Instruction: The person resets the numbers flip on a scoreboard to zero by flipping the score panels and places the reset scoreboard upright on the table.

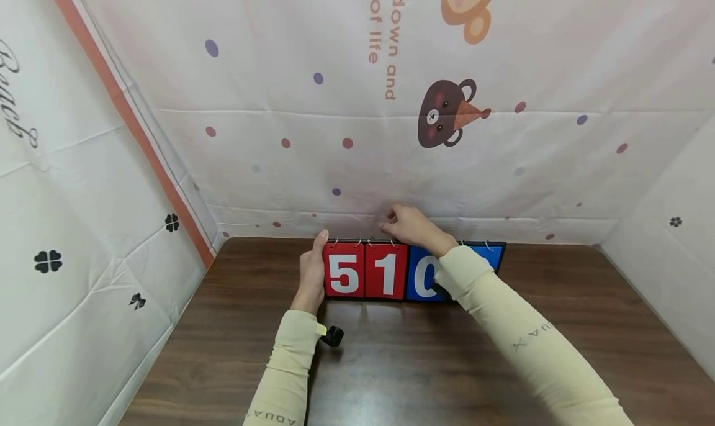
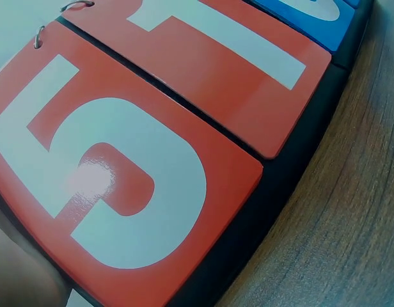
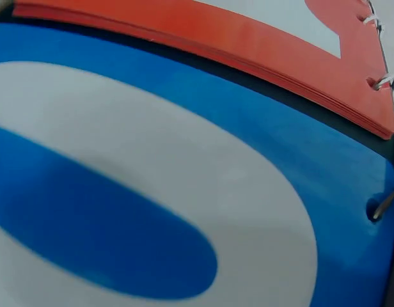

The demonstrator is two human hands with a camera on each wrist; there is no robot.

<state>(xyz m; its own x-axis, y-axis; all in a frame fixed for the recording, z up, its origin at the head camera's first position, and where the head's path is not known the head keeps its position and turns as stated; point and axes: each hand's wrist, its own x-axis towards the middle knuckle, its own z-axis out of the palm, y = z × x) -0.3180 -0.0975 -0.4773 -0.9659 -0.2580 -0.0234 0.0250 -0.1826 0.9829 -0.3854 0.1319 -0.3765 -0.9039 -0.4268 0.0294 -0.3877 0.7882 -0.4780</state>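
Observation:
A flip scoreboard (image 1: 385,299) stands at the far edge of the wooden table, its number cards hung on metal rings. Two red cards read 5 (image 2: 184,243) and 1 (image 2: 248,102); a blue card (image 3: 267,109) beside them reads 0. My left hand (image 1: 313,272) grips the board's left edge, thumb pointing up along it. Over the top edge, above the red 1, my right hand (image 1: 416,228) has loosely bent fingers with nothing visible between them. The right forearm covers part of the blue side. In the right wrist view, the right fingers are out of sight.
The brown wooden table (image 1: 391,364) extends toward me in front of the board. Close behind it hangs a white printed cloth (image 1: 251,165), with more cloth at both sides. A small black device (image 1: 333,336) is on my left wrist.

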